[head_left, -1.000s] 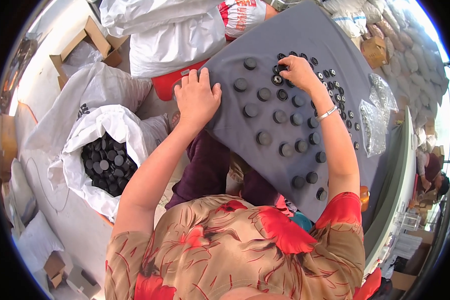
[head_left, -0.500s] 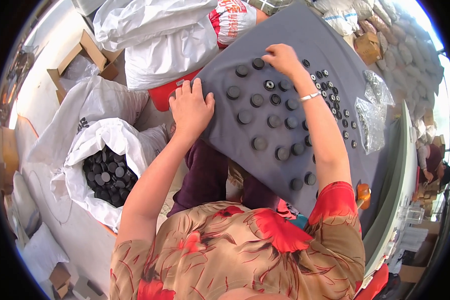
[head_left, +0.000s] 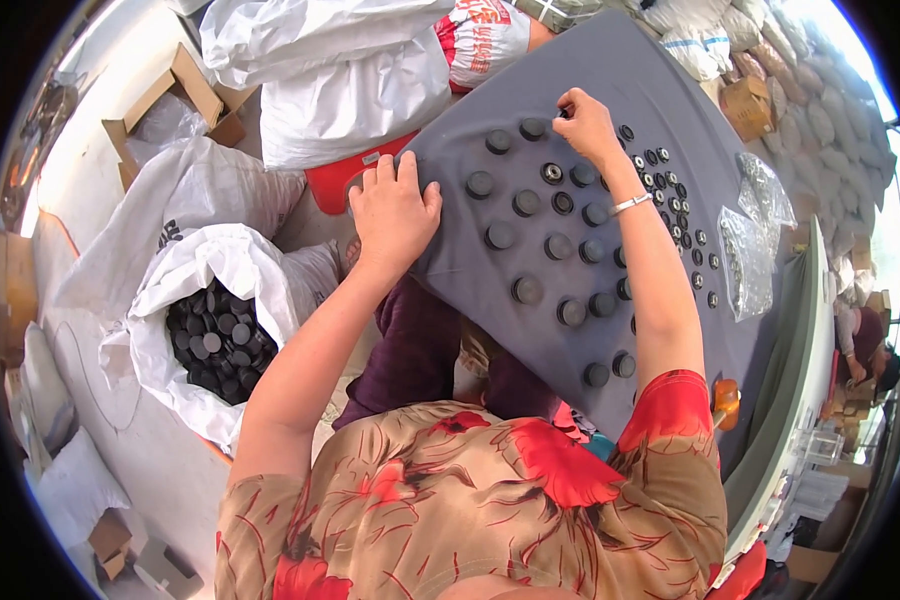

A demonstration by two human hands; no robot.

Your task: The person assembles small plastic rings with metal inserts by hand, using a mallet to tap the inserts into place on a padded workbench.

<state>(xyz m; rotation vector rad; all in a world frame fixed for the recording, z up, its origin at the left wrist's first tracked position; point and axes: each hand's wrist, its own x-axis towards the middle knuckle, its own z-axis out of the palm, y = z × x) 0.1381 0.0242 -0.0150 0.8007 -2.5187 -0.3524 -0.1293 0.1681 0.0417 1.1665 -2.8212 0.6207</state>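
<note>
My left hand (head_left: 394, 208) lies flat at the table's left edge, fingers stretched out, holding nothing. Over the far part of the grey-covered table (head_left: 560, 60), my right hand (head_left: 587, 127) pinches a small black round piece (head_left: 566, 113), mostly hidden by the fingers. Left of it stands a black round cap (head_left: 532, 128). Several more such caps, one of them a thick disc (head_left: 527, 290), are spread over the table toward me. A black ring with a pale centre (head_left: 552, 173) lies among them. Smaller black rings (head_left: 674, 205) crowd beside my right forearm.
An open white sack (head_left: 150, 340) full of black discs (head_left: 213, 345) stands on the floor at left. Clear plastic bags (head_left: 752, 260) lie on the table's right side. Large white sacks (head_left: 355, 110) and a cardboard box (head_left: 195, 85) stand beyond. An orange-handled tool (head_left: 727, 404) sits near my right elbow.
My right hand has moved slightly right, away from the far cap, and a dark piece now shows at its fingertips. The left hand stays on the table edge. The whole view has shifted a little.
</note>
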